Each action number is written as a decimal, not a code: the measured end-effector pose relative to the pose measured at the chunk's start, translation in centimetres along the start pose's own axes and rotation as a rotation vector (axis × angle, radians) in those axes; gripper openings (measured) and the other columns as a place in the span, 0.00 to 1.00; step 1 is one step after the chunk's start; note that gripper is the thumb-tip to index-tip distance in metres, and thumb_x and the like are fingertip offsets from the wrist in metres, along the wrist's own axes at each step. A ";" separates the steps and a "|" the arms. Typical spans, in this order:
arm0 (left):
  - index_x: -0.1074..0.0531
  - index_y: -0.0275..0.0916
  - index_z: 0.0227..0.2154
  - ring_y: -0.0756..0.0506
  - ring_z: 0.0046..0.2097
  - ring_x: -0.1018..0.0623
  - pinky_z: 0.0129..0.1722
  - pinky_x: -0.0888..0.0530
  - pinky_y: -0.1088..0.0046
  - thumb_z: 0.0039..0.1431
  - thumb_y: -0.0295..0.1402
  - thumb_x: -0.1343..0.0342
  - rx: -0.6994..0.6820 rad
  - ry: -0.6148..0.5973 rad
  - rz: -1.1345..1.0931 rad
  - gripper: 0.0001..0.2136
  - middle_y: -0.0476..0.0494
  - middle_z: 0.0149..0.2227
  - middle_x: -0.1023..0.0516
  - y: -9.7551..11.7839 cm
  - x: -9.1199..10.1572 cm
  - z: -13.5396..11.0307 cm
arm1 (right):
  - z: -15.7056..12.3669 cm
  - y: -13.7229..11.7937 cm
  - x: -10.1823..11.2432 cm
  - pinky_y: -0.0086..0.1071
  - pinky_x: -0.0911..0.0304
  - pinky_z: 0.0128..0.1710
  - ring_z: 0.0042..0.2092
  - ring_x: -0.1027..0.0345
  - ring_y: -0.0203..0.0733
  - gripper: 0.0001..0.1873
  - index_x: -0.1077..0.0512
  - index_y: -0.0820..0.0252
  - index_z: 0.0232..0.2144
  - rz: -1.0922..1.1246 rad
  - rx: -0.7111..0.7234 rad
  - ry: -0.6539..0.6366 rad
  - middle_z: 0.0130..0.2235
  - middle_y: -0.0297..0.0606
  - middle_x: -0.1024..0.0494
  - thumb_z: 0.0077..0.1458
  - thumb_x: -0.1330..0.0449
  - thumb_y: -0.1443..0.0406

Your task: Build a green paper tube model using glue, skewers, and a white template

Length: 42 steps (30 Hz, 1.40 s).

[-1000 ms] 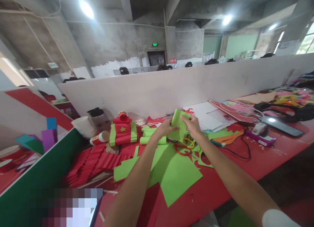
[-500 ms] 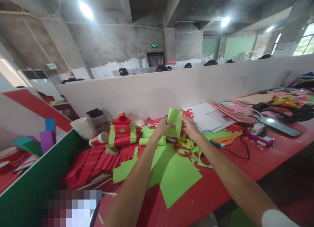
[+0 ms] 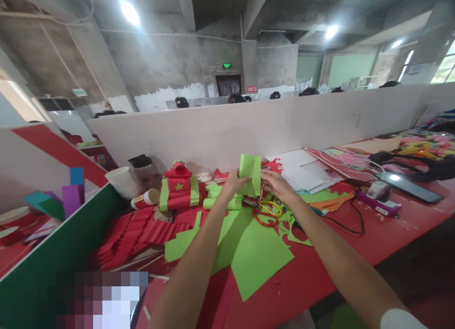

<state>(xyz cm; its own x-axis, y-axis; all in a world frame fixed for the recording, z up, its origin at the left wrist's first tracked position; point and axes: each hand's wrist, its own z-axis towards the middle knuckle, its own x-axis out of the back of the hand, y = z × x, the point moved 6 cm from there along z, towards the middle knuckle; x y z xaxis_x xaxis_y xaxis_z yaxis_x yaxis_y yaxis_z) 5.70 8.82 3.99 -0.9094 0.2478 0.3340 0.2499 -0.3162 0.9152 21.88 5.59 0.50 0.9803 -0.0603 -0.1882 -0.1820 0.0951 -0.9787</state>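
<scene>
A folded piece of light green paper (image 3: 253, 170) stands upright between my hands, above the table. My left hand (image 3: 232, 183) grips it from the left, thumb across its front. At its right edge are the bent fingers of my right hand (image 3: 276, 184), pinching there. Below lies a larger light green sheet (image 3: 254, 258). Scissors with yellow (image 3: 272, 208) and red handles (image 3: 265, 218) lie under my right hand. Left of my hands are rolled green papers (image 3: 223, 204) and a red-and-green paper model (image 3: 178, 189) bearing a star.
Pleated red paper strips (image 3: 142, 234) cover the left of the red table (image 3: 284, 291). White paper cups (image 3: 122, 179) stand by a green divider (image 3: 67, 243). At right are a purple power strip (image 3: 378, 203), a phone (image 3: 412, 187) and cables. A white partition (image 3: 220, 130) runs behind.
The folded green paper has turned from a tilt to nearly upright, facing me more squarely. My right hand has shifted slightly down along its right edge.
</scene>
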 end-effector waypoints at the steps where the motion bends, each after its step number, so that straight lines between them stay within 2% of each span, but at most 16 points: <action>1: 0.26 0.34 0.49 0.45 0.39 0.20 0.38 0.24 0.72 0.52 0.30 0.38 -0.003 -0.004 -0.005 0.20 0.38 0.46 0.19 -0.1 0.0 0.0 | -0.1 -0.2 -0.1 0.27 0.29 0.31 0.33 0.25 0.36 0.08 0.25 0.56 0.35 0.004 0.004 -0.011 0.34 0.35 0.19 0.52 0.36 0.62; 9: 0.27 0.34 0.50 0.45 0.41 0.20 0.38 0.24 0.72 0.54 0.33 0.38 -0.013 -0.001 -0.043 0.20 0.35 0.49 0.21 -0.9 0.3 0.4 | -1.0 -0.6 -1.0 0.29 0.27 0.28 0.34 0.24 0.40 0.16 0.27 0.55 0.42 0.025 -0.042 -0.122 0.38 0.37 0.18 0.49 0.33 0.62; 13: 0.27 0.33 0.50 0.45 0.41 0.20 0.38 0.24 0.72 0.53 0.33 0.38 -0.023 -0.010 -0.037 0.21 0.35 0.49 0.21 -0.6 0.4 0.3 | -0.9 -0.4 -1.0 0.30 0.27 0.28 0.31 0.24 0.40 0.15 0.28 0.55 0.43 0.008 -0.041 -0.129 0.36 0.37 0.19 0.52 0.36 0.61; 17: 0.27 0.33 0.49 0.45 0.39 0.20 0.36 0.24 0.72 0.53 0.32 0.37 -0.010 -0.002 -0.013 0.20 0.37 0.46 0.20 -0.3 0.4 0.2 | -0.3 -0.2 -0.7 0.31 0.26 0.30 0.31 0.25 0.38 0.11 0.26 0.55 0.42 0.031 0.018 -0.109 0.36 0.37 0.19 0.56 0.39 0.61; 20: 0.26 0.33 0.49 0.45 0.38 0.20 0.36 0.24 0.73 0.53 0.31 0.37 0.008 0.002 0.002 0.19 0.38 0.45 0.19 0.1 0.3 0.0 | 0.3 0.0 -0.2 0.32 0.26 0.32 0.34 0.24 0.39 0.11 0.25 0.54 0.41 0.027 0.085 -0.081 0.37 0.36 0.19 0.53 0.37 0.62; 25: 0.27 0.33 0.49 0.45 0.38 0.20 0.36 0.24 0.71 0.52 0.30 0.37 -0.010 -0.037 0.043 0.20 0.37 0.45 0.19 1.2 -0.3 -0.3 | 0.7 -0.3 0.2 0.34 0.26 0.36 0.37 0.24 0.42 0.16 0.23 0.55 0.39 0.053 0.183 -0.069 0.38 0.37 0.18 0.44 0.31 0.60; 31: 0.26 0.32 0.48 0.43 0.38 0.20 0.34 0.24 0.72 0.52 0.32 0.38 -0.078 -0.097 0.105 0.20 0.38 0.43 0.19 1.9 -1.1 -0.1 | 0.4 -0.2 0.4 0.36 0.27 0.38 0.37 0.24 0.43 0.22 0.22 0.58 0.38 0.142 0.111 -0.111 0.37 0.38 0.18 0.36 0.26 0.62; 37: 0.26 0.33 0.50 0.43 0.39 0.20 0.35 0.24 0.72 0.51 0.32 0.38 -0.116 -0.135 0.182 0.21 0.38 0.43 0.18 3.1 -1.4 -0.5 | 0.8 0.7 1.1 0.35 0.28 0.34 0.33 0.24 0.41 0.20 0.22 0.58 0.35 0.162 0.063 -0.107 0.31 0.37 0.18 0.37 0.26 0.60; 42: 0.27 0.35 0.52 0.43 0.37 0.20 0.33 0.25 0.73 0.51 0.33 0.38 -0.126 -0.144 0.242 0.24 0.40 0.44 0.18 4.5 -1.6 -1.3 | 0.6 0.8 1.3 0.35 0.28 0.34 0.32 0.24 0.42 0.19 0.23 0.58 0.32 0.162 0.053 -0.138 0.29 0.36 0.18 0.36 0.25 0.58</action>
<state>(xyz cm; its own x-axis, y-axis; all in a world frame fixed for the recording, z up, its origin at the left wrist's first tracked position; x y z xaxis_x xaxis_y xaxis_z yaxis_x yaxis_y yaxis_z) 7.86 5.84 7.32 -0.7700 0.2756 0.5754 0.4023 -0.4903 0.7732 23.04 6.24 -0.47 0.9405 0.0960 -0.3259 -0.3372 0.1449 -0.9302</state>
